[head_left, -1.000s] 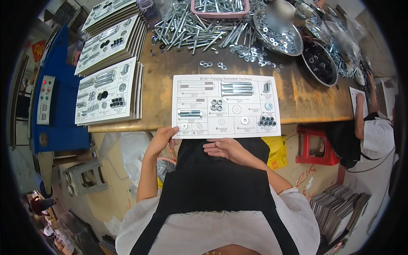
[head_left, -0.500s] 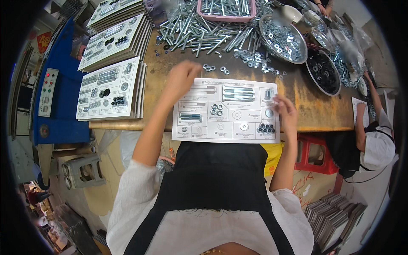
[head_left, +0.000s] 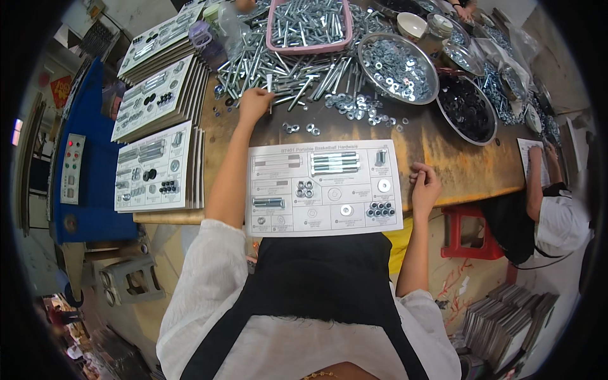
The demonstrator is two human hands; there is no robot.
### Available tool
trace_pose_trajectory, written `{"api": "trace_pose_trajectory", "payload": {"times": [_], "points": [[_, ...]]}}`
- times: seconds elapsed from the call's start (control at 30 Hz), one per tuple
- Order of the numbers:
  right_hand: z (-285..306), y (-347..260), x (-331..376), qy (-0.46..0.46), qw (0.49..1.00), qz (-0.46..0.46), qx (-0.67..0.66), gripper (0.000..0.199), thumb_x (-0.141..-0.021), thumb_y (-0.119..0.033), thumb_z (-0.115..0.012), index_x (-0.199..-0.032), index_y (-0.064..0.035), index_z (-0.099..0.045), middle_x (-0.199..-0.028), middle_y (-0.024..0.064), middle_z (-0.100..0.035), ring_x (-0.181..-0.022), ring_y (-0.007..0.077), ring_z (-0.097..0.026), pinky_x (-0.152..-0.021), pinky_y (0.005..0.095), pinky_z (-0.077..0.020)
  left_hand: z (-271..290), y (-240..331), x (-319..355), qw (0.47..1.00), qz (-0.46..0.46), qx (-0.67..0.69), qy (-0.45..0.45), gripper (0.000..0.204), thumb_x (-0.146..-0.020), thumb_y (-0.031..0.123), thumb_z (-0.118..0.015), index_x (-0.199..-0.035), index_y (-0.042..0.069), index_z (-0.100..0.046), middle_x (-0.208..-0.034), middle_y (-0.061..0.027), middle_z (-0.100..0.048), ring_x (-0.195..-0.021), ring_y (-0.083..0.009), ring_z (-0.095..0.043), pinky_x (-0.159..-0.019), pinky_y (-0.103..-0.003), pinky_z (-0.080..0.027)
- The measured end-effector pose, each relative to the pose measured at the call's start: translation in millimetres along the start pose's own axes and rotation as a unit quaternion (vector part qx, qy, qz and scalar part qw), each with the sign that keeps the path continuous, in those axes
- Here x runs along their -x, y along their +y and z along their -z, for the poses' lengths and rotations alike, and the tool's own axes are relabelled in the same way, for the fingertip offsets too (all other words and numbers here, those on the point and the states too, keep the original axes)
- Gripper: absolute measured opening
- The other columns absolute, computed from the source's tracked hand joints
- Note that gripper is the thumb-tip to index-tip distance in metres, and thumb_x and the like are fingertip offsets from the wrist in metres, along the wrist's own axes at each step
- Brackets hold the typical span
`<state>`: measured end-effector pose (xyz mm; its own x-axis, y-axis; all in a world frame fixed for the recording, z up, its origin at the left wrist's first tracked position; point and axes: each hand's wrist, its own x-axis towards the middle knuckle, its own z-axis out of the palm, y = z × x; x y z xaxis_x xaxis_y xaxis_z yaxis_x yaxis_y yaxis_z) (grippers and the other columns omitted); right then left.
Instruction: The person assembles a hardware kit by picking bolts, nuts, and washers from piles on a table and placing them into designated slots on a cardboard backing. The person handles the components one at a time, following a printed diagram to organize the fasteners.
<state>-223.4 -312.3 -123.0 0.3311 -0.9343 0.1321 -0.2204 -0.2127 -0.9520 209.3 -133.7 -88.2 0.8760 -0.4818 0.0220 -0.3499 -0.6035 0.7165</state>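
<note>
My left hand (head_left: pixel 254 105) reaches to the near edge of a heap of long silver bolts (head_left: pixel 244 71). Its fingers are pinched on a bolt (head_left: pixel 269 84) that stands up from the fingertips. In front of me lies a white printed hardware card (head_left: pixel 294 220) with bolts (head_left: pixel 335 163), nuts (head_left: pixel 304 189), dark-centred lock nuts (head_left: pixel 380 209) and washers (head_left: pixel 384 185) set in its boxes. Some boxes show only printed outlines. Just off the card's right edge, my right hand (head_left: pixel 426 185) hovers with curled fingers; whatever they may hold is hidden.
Stacks of filled cards (head_left: pixel 155 166) stand left. A pink basket of bolts (head_left: pixel 309 48), a steel bowl of washers (head_left: pixel 398 68) and a bowl of black parts (head_left: pixel 467 109) sit at the back. Loose washers (head_left: pixel 354 106) and nuts (head_left: pixel 291 128) lie between. Another person (head_left: pixel 560 218) works at right.
My left hand has moved from above the card's top edge to the bolt heap and now pinches a bolt. My right hand has come away from the card's right edge, its fingers more curled.
</note>
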Motion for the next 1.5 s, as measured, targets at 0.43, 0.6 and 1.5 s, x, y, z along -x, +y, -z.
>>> {"api": "trace_pose_trajectory", "payload": {"times": [0.43, 0.6, 1.5], "points": [[-4.6, -0.9, 3.3, 0.015, 0.997, 0.051, 0.054, 0.018, -0.092, 0.0, -0.048, -0.092, -0.0001, -0.066, -0.08, 0.0066, -0.066, -0.067, 0.0131, -0.063, -0.062, 0.0261, -0.049, -22.1, -20.8, 8.6, 0.969, -0.223, 0.088, 0.056, 0.029, -0.08, 0.015, -0.075, -0.107, 0.005, -0.068, -0.097, -0.0088, -0.07, -0.085, -0.021, -0.068, -0.077, -0.033, -0.051], [-3.9, -9.0, -15.9, -0.048, 0.999, -0.014, -0.012, 0.018, -0.094, -0.001, -0.048, -0.097, 0.0002, -0.066, -0.078, 0.0038, -0.064, -0.066, 0.0085, -0.059, -0.059, 0.0214, -0.0465, -4.3, -12.5, 28.6, 0.97, -0.24, -0.029, 0.038, 0.03, -0.079, 0.016, -0.073, -0.107, 0.005, -0.066, -0.095, -0.012, -0.066, -0.09, -0.0308, -0.062, -0.081, -0.04, -0.048], [-246.1, -129.4, -52.7, -0.286, 0.847, 0.409, 0.185, 0.017, -0.084, -0.02, -0.065, -0.098, -0.0151, -0.072, -0.091, 0.0028, -0.062, -0.089, 0.0261, -0.062, -0.073, 0.0373, -0.0505, 50.0, -61.1, 176.4, 0.958, -0.281, -0.046, 0.023, 0.016, -0.08, 0.012, -0.071, -0.096, 0.012, -0.074, -0.108, -0.0073, -0.059, -0.102, -0.0286, -0.055, -0.084, -0.039, -0.047]]}}
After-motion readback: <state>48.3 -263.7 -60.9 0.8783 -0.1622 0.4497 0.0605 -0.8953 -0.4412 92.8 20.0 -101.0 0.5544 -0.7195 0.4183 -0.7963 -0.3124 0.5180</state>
